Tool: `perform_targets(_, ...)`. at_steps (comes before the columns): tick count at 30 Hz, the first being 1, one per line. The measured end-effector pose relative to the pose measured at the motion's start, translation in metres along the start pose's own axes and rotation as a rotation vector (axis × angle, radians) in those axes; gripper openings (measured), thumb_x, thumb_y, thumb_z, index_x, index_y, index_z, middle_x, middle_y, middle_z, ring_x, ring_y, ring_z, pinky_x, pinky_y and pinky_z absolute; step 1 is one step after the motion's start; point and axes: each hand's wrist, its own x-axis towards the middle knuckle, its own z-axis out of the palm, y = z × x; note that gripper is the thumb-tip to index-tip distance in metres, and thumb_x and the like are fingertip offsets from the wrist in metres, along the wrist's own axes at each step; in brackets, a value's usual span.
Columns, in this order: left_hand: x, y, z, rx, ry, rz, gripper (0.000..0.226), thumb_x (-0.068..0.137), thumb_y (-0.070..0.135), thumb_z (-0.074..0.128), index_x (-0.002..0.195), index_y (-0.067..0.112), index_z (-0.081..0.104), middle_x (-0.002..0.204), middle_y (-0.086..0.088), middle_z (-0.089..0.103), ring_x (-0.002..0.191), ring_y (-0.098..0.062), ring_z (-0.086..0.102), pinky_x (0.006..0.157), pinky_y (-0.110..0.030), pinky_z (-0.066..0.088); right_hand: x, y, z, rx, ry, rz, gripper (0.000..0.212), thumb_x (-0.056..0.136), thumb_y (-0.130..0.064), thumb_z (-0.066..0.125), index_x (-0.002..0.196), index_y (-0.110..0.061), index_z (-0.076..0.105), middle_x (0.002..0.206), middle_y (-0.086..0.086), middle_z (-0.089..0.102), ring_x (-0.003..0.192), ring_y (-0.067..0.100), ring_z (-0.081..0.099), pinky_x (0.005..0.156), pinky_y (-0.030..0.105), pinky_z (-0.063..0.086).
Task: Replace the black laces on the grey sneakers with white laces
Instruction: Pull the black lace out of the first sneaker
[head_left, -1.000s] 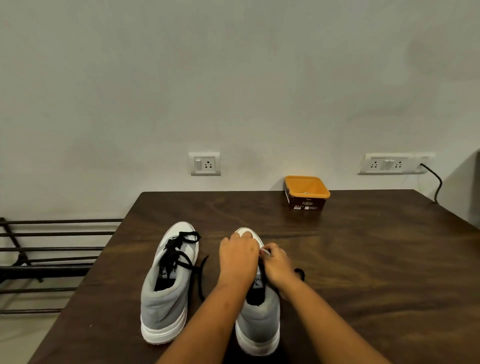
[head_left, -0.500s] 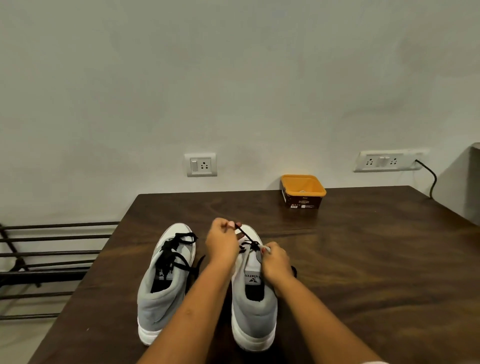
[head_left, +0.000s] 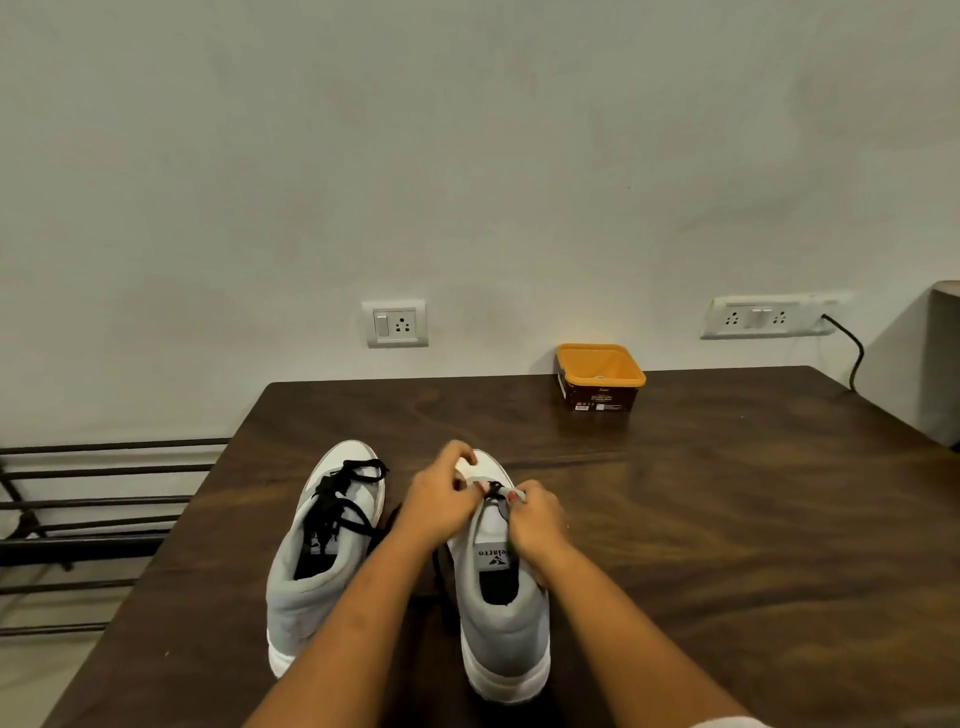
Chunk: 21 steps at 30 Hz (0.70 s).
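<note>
So, two grey sneakers were parked side by side on the one dark wooden table (head_left: 727, 519), heels toward the camera. The left sneaker (head_left: 322, 561) was laced up with its black lace (head_left: 337, 499), loosely crossed over the tongue. The right sneaker (head_left: 501, 597) was being worked on by two bare hands at its toe end. A bit of its loosened lace (head_left: 493, 488) was pinched by the right hand (head_left: 537, 514) between thumb and fingertips. The left hand (head_left: 441, 499) was curled over the toe cap, touching it; whether any lace was caught in those fingers couldn't be made out. One orange tub (head_left: 600, 374) was sat at the far edge by the wall. Two socket plates were mounted above: a single one (head_left: 396, 323) and a wider one (head_left: 763, 317), with one black cable (head_left: 852, 353) plugged in.
</note>
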Motion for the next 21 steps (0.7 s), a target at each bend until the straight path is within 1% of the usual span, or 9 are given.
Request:
perform_targets(2, -0.003, 0.007, 0.011, 0.354, -0.108, 0.117, 0.011, 0.087, 0.028, 0.057, 0.096, 0.026, 0.062, 0.092, 0.000, 0.060, 0.085, -0.021, 0.059, 0.072, -0.030, 0.044, 0.000, -0.001, -0.001, -0.026, -0.001, -0.002, 0.028, 0.101, -0.022, 0.039, 0.116, -0.006, 0.056, 0.125, 0.017, 0.055, 0.115, 0.033, 0.052, 0.086, 0.033, 0.040)
perform_targets(3, -0.005, 0.011, 0.015, 0.470, -0.105, 0.137, 0.016, 0.087, 0.029, 0.055, 0.100, 0.027, 0.064, 0.103, 0.001, 0.057, 0.094, -0.023, 0.059, 0.075, -0.031, 0.045, 0.001, -0.001, -0.001, -0.021, -0.007, -0.006, 0.027, 0.100, -0.022, 0.040, 0.115, -0.005, 0.056, 0.125, 0.017, 0.056, 0.115, 0.033, 0.052, 0.086, 0.034, 0.040)
perform_targets(5, -0.008, 0.018, 0.018, 0.611, -0.036, 0.152, 0.020, 0.090, 0.029, 0.051, 0.105, 0.026, 0.063, 0.112, 0.002, 0.050, 0.098, -0.026, 0.059, 0.071, -0.032, 0.041, 0.001, -0.001, -0.001, -0.004, -0.023, -0.014, 0.026, 0.099, -0.021, 0.041, 0.114, -0.006, 0.057, 0.124, 0.018, 0.056, 0.113, 0.034, 0.053, 0.087, 0.035, 0.040)
perform_targets(7, -0.012, 0.019, 0.020, 0.621, 0.039, 0.132, 0.019, 0.091, 0.023, 0.048, 0.106, 0.022, 0.059, 0.112, 0.000, 0.051, 0.095, -0.027, 0.059, 0.067, -0.032, 0.037, 0.001, -0.001, 0.000, 0.016, -0.029, -0.012, 0.026, 0.099, -0.022, 0.042, 0.113, -0.007, 0.057, 0.123, 0.017, 0.056, 0.111, 0.033, 0.053, 0.089, 0.036, 0.041)
perform_targets(9, -0.014, 0.020, 0.023, 0.628, 0.088, 0.107, 0.017, 0.092, 0.020, 0.046, 0.105, 0.019, 0.057, 0.112, -0.003, 0.053, 0.096, -0.028, 0.059, 0.068, -0.033, 0.038, 0.001, 0.000, 0.000, 0.025, -0.027, -0.017, 0.026, 0.099, -0.022, 0.041, 0.113, -0.007, 0.057, 0.123, 0.016, 0.056, 0.110, 0.032, 0.054, 0.089, 0.036, 0.041)
perform_targets(13, -0.015, 0.025, 0.023, 0.701, 0.115, 0.088, 0.019, 0.096, 0.020, 0.045, 0.103, 0.014, 0.061, 0.113, -0.004, 0.053, 0.098, -0.025, 0.059, 0.068, -0.029, 0.038, 0.001, 0.000, 0.000, 0.026, -0.026, -0.024, 0.026, 0.100, -0.023, 0.040, 0.111, -0.006, 0.057, 0.122, 0.017, 0.057, 0.110, 0.032, 0.053, 0.088, 0.035, 0.040)
perform_targets(17, -0.010, 0.024, 0.025, 0.820, 0.064, 0.135, 0.023, 0.095, 0.022, 0.048, 0.107, 0.011, 0.064, 0.119, -0.004, 0.046, 0.104, -0.022, 0.054, 0.066, -0.028, 0.039, 0.001, 0.000, 0.000, 0.024, -0.031, -0.024, 0.025, 0.099, -0.021, 0.041, 0.110, -0.005, 0.057, 0.121, 0.017, 0.057, 0.110, 0.033, 0.053, 0.091, 0.037, 0.041)
perform_targets(19, -0.005, 0.021, 0.022, 0.787, 0.014, 0.124, 0.026, 0.095, 0.028, 0.049, 0.110, 0.014, 0.066, 0.119, -0.003, 0.044, 0.106, -0.022, 0.051, 0.071, -0.029, 0.042, 0.001, 0.000, 0.001, 0.024, -0.025, -0.018, 0.025, 0.099, -0.020, 0.042, 0.111, -0.005, 0.057, 0.121, 0.017, 0.057, 0.111, 0.033, 0.053, 0.091, 0.036, 0.040)
perform_targets(21, -0.001, 0.015, 0.020, 0.678, -0.035, 0.084, 0.024, 0.094, 0.032, 0.051, 0.105, 0.022, 0.070, 0.117, 0.000, 0.044, 0.107, -0.022, 0.048, 0.080, -0.032, 0.043, 0.001, 0.000, 0.001, 0.024, -0.016, -0.015, 0.026, 0.100, -0.021, 0.040, 0.112, -0.006, 0.058, 0.123, 0.016, 0.056, 0.113, 0.033, 0.052, 0.090, 0.035, 0.039)
